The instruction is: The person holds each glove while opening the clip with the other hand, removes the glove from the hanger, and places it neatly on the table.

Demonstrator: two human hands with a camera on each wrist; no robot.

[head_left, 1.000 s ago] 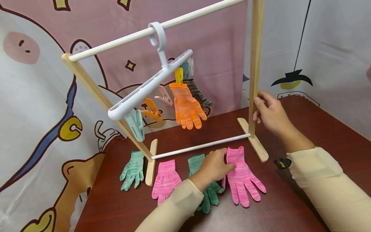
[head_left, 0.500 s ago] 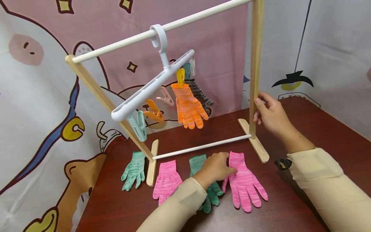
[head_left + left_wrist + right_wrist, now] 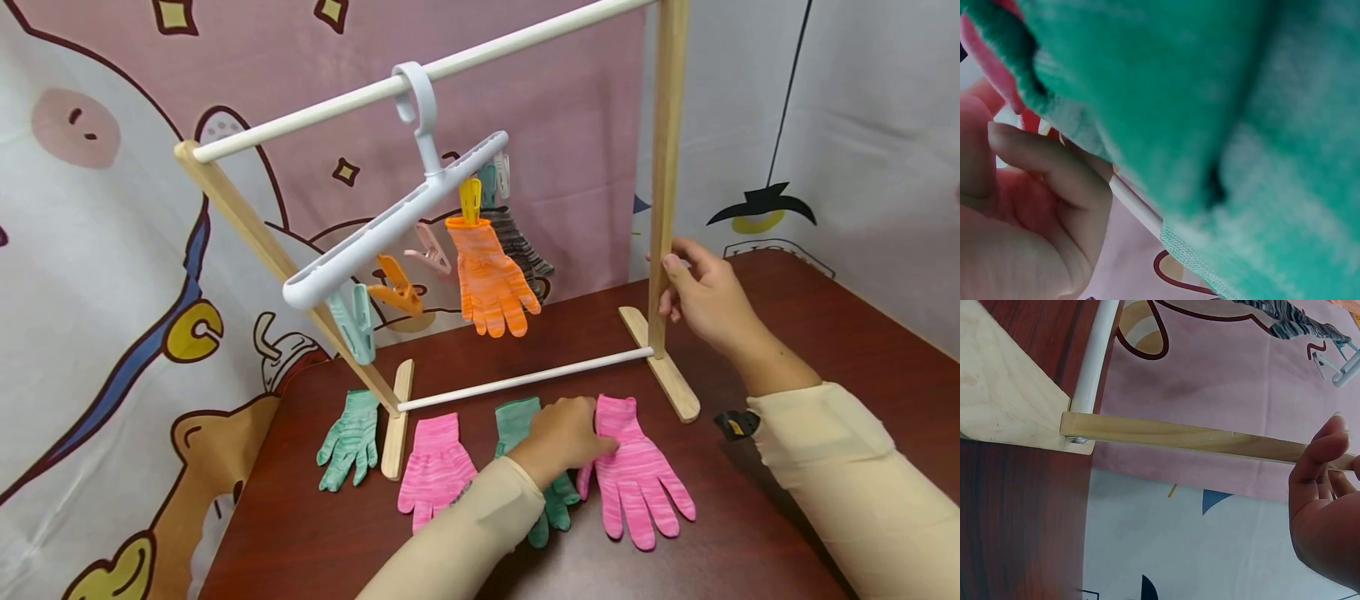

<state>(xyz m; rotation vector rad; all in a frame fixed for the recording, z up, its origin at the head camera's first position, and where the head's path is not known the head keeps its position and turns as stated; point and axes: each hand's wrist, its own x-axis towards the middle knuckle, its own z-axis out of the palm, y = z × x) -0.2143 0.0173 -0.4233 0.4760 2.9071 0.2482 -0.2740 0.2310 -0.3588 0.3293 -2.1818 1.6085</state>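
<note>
My left hand [image 3: 566, 429] pinches a pink knitted glove [image 3: 645, 483] near its cuff, thumb on top; the glove's fingers point toward me. Under this hand and wrist lies a green glove [image 3: 516, 419], partly covered. In the left wrist view, green fabric [image 3: 1147, 94] fills much of the picture, with a strip of pink [image 3: 988, 53] beside my curled fingers. My right hand [image 3: 705, 292] grips the right wooden post [image 3: 666, 167] of a drying rack. Its fingers also wrap the post [image 3: 1197, 439] in the right wrist view.
A grey clip hanger [image 3: 397, 217] hangs on the rack's white top rod [image 3: 307, 108]. An orange glove [image 3: 491, 275] and a dark striped glove [image 3: 517, 237] hang there; other clips dangle bare. Another pink glove [image 3: 435, 467] and green glove [image 3: 351, 437] lie left on the table [image 3: 262, 517].
My left hand and the pink glove have shifted slightly toward me. My right hand keeps its hold on the post. The head view has moved a little.
</note>
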